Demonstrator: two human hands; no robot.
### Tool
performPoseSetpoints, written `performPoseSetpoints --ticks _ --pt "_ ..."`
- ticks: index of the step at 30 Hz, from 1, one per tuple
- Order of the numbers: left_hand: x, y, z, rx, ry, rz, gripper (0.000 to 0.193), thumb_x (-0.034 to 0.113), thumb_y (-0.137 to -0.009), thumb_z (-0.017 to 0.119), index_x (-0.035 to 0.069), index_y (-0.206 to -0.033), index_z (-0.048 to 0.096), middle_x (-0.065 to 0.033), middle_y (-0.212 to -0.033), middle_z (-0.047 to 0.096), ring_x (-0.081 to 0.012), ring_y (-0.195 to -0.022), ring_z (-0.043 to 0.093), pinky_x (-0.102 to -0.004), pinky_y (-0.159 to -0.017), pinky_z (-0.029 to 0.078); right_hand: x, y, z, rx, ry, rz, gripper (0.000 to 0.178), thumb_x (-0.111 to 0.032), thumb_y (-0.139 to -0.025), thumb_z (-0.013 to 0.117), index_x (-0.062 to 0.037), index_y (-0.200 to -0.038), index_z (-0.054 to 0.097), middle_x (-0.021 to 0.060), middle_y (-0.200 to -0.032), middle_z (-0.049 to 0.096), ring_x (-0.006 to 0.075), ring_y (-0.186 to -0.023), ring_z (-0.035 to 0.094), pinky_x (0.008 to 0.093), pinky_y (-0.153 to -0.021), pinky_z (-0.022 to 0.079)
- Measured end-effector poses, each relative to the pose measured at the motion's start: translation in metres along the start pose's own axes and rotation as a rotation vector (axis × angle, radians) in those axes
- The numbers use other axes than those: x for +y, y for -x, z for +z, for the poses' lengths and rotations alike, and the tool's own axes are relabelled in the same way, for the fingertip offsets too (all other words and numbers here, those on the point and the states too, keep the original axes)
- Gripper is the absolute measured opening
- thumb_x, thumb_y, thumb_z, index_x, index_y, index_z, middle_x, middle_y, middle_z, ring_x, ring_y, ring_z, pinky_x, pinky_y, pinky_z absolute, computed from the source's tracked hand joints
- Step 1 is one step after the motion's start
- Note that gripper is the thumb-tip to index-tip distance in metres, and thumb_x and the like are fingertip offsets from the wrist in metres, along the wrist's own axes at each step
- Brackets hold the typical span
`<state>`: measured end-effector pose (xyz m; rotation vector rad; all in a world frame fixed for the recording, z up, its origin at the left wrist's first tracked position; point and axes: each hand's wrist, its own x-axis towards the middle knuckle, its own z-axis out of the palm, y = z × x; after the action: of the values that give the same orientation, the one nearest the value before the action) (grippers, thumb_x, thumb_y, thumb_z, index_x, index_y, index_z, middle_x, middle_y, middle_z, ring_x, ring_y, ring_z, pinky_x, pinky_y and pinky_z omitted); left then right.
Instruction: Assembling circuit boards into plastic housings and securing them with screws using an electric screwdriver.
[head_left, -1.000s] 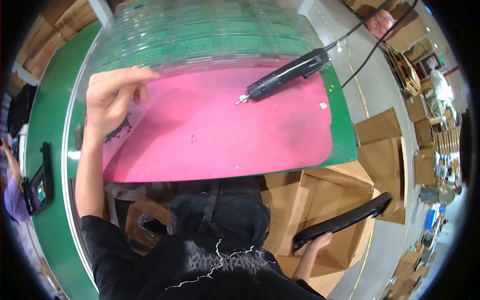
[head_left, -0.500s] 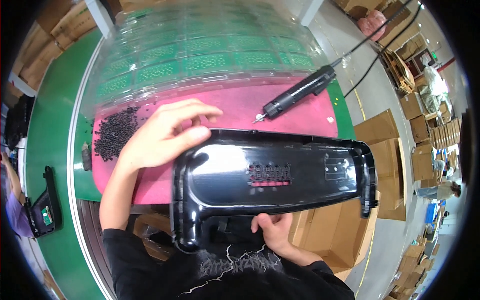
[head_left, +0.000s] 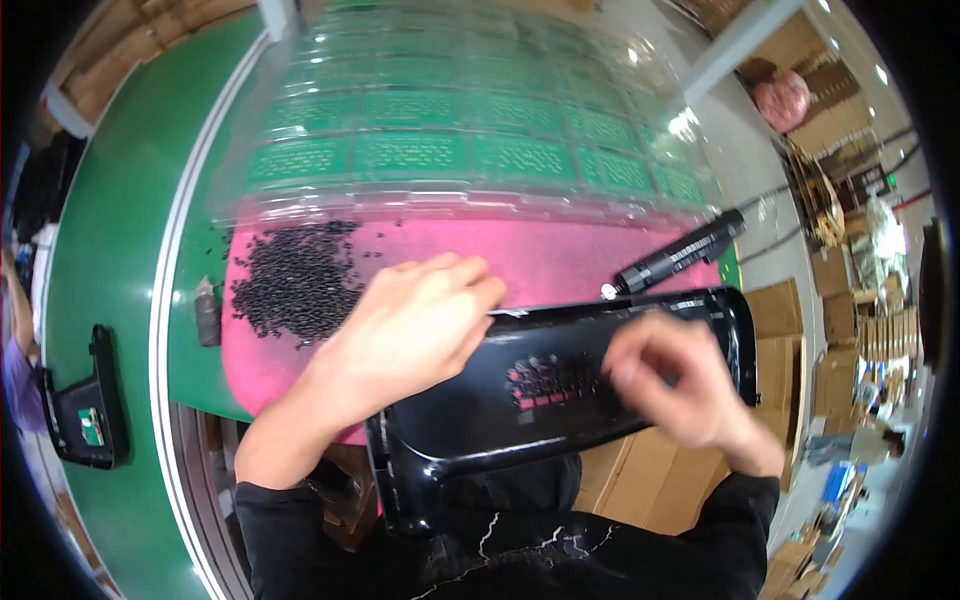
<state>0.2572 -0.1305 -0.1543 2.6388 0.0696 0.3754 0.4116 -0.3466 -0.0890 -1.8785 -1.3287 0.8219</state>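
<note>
A glossy black plastic housing point(head_left: 480, 430) lies tilted between the front of the pink mat and my body. Rows of small slots, with pink showing through some of them, mark its middle. Against its upper left edge is my left hand point(head_left: 425, 315), closed with the fingers curled; its thumb and whatever it may grip are hidden. My right hand point(head_left: 680, 375) hovers over the right half of the housing, its bent fingers blurred by motion. A black electric screwdriver point(head_left: 680, 255) lies just beyond the housing's far edge. Left of my left hand is a pile of small black screws point(head_left: 295, 280).
Clear plastic trays with green circuit boards point(head_left: 415, 150) stand at the back of the pink mat point(head_left: 480, 245). A small grey object point(head_left: 208, 315) sits left of the screws. Cardboard boxes point(head_left: 650, 480) are below right. Another person's arm point(head_left: 20, 310) shows at far left, near another black housing point(head_left: 85, 395).
My right hand has left the housing's lower edge and come up over its right half. My left hand has curled and shifted right along the upper edge. The view has shifted.
</note>
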Motion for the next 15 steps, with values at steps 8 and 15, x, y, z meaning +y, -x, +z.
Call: performPoseSetpoints --ticks 8,15 --pt "-0.017 -0.005 0.018 0.229 -0.069 0.085 0.018 0.021 -0.075 0.072 0.008 -0.082 0.061 -0.0055 -0.079 0.057 -0.0243 -0.078 0.061 -0.0384 -0.063 0.048 0.025 -0.303 0.003 0.42 0.685 -0.529 0.043 -0.024 -0.09 0.056 -0.0075 -0.129 0.048 0.018 -0.121 0.057 0.0355 -0.108 0.058 0.0444 -0.09 0.048" --pt "-0.029 -0.009 0.032 -0.122 -0.221 0.032 0.024 0.03 -0.085 0.055 0.012 -0.1 0.058 -0.0041 -0.098 0.057 -0.0231 -0.097 0.057 -0.0379 -0.075 0.046 0.003 -0.449 0.06 0.326 0.851 -0.116 0.05 -0.033 -0.094 0.049 -0.0115 -0.139 0.047 0.0149 -0.153 0.03 0.0333 -0.14 0.029 0.0507 -0.111 0.029"
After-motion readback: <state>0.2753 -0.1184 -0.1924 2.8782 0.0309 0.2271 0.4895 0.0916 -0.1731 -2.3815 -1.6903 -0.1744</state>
